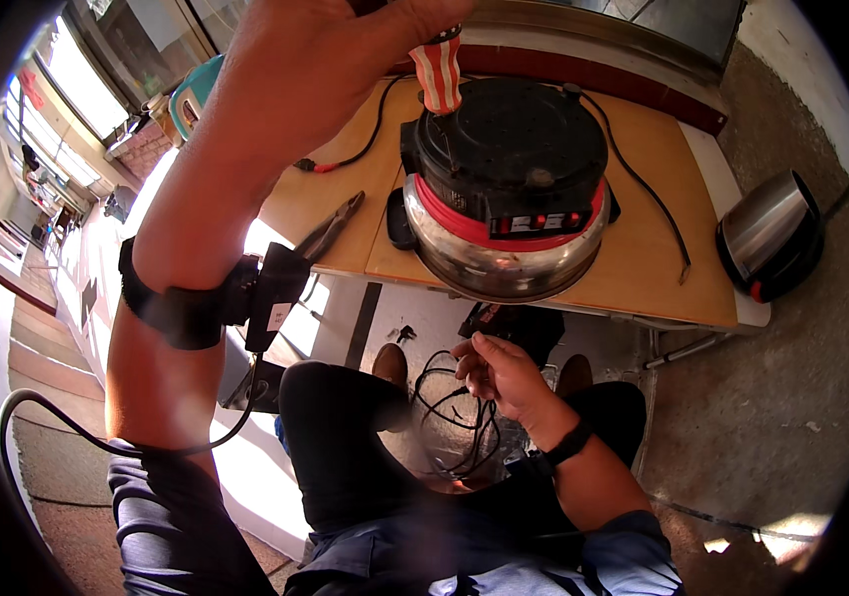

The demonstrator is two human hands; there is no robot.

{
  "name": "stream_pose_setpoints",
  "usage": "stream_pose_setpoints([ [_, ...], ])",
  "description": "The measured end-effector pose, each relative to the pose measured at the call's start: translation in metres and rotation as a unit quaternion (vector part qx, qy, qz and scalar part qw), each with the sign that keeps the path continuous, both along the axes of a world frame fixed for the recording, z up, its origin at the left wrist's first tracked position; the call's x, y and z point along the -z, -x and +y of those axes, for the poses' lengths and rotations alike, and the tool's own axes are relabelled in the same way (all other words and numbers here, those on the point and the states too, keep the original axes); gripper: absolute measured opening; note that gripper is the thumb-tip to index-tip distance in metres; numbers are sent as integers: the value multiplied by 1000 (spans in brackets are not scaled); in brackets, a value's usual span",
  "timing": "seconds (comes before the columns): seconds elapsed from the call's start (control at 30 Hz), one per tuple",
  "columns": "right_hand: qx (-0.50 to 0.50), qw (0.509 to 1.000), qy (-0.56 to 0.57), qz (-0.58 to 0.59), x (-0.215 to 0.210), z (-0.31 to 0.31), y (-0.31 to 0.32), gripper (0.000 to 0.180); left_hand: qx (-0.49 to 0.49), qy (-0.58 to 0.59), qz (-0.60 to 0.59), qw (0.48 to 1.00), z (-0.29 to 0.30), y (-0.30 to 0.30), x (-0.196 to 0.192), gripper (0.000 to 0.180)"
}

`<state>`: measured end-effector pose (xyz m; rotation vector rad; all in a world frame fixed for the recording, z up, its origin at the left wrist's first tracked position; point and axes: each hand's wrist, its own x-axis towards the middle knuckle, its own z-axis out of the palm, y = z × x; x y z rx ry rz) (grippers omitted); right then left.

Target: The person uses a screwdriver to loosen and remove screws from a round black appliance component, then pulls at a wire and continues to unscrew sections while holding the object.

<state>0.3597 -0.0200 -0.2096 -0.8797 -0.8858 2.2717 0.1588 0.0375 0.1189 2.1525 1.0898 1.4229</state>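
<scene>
An electric cooking pot stands upside down on the table, its black round base (pixel 514 134) on top and its shiny metal body (pixel 504 268) below, with a red band between. My left hand (pixel 345 60) reaches over from the left, closed around a screwdriver (pixel 439 74) with a red-and-white striped handle. The screwdriver points down at the left part of the base; its tip is hard to make out. My right hand (pixel 504 377) hangs over my lap in front of the table edge. Its fingers are loosely curled and apart, with nothing seen in them.
Pliers (pixel 333 226) lie left of the pot on the wooden table (pixel 663 228). A black cord (pixel 643 164) runs along the right. A steel kettle (pixel 772 233) stands at the table's right side. Coiled cable (pixel 464 437) lies on the floor between my feet.
</scene>
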Motion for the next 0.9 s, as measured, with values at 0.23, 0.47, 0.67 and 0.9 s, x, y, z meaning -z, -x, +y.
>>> stream_pose_setpoints([
  [0.23,-2,1000,-1,-2,5,-1,-1,43,-49,58,-54,996,16,-9,-4,44],
  [0.47,-7,1000,-1,-8,4,-1,3,41,-29,54,-68,996,11,-23,-11,42],
  [0.67,-9,1000,-6,-6,4,-2,2,41,92,163,-80,979,33,-9,-9,39],
  [0.9,-6,1000,-2,-1,3,-1,4,42,-91,51,-24,994,31,-23,-12,37],
])
